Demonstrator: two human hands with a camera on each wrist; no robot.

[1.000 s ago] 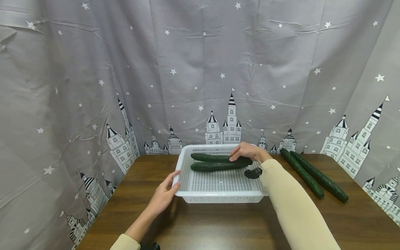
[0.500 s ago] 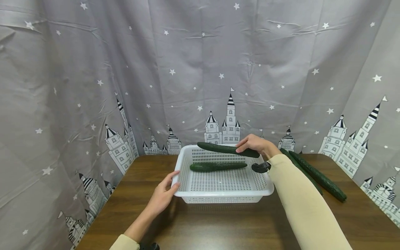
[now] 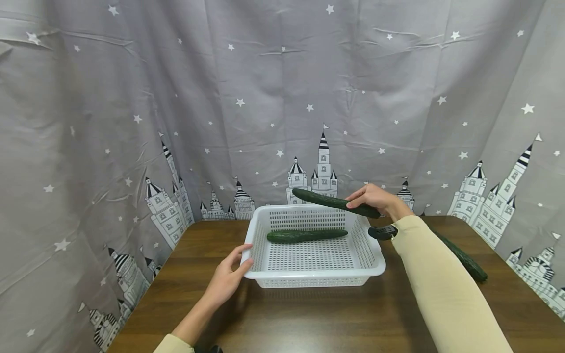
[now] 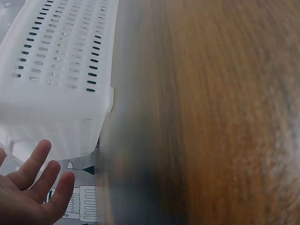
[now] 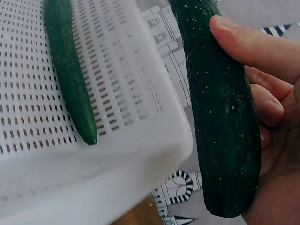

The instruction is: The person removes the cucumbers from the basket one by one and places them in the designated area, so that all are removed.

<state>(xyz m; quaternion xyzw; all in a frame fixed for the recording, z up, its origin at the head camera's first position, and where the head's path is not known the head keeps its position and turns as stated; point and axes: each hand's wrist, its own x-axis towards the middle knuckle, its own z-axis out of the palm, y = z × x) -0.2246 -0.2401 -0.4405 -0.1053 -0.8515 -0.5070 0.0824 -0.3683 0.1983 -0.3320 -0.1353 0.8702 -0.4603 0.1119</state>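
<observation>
A white perforated plastic basket [image 3: 315, 279] stands on the table with one dark green cucumber [image 3: 306, 236] lying lengthwise inside it. My left hand [image 3: 226, 277] holds the basket's left rim by thumb and forefinger. In the left wrist view the other fingers [image 4: 60, 194] spread below the basket's outer wall. Above the basket's back right corner, my right hand [image 3: 375, 198] grips a second cucumber [image 3: 322, 199] near its right end. That cucumber slants, its left end higher. In the right wrist view the thumb presses one side of the held cucumber [image 5: 224, 126], with fingers behind it.
Another cucumber [image 3: 468, 262] lies on the wooden table [image 3: 309, 323] at the right, partly hidden by my right sleeve [image 3: 446, 284]. A grey curtain [image 3: 265, 98] printed with stars and castles hangs behind the table and along its sides.
My right hand has lifted one of two cucumbers out of the basket and carried it up and rightward. The right sleeve now covers one of the table cucumbers. The left hand stays put.
</observation>
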